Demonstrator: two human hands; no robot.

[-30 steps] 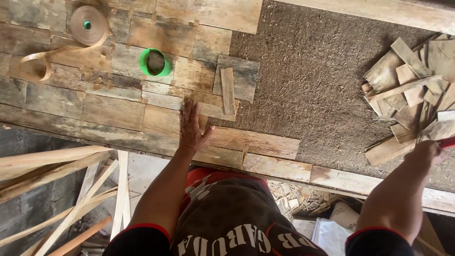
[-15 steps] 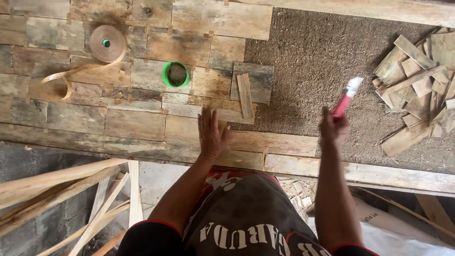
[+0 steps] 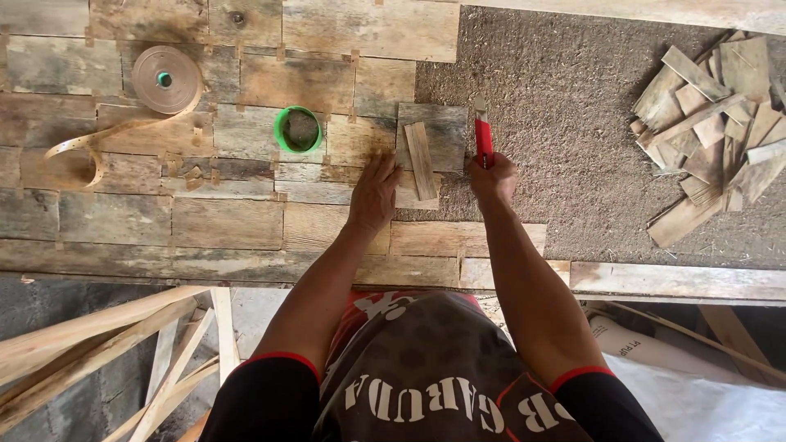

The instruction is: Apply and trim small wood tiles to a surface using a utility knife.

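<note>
The left hand (image 3: 374, 194) is pressing flat, fingers spread, on the wooden panel (image 3: 246, 221). The right hand (image 3: 492, 178) is gripping a red utility knife (image 3: 483, 131) — its blade lying beside a grey square board (image 3: 432, 137) carrying a small wood strip (image 3: 421, 160). Farther off are sitting a green ring (image 3: 298, 129) and a tape roll (image 3: 166, 78).

Right hand (image 3: 493, 178) grips red cutter (image 3: 483, 135) (left hand (image 3: 375, 195) flat on planks (image 3: 229, 221)).
</note>
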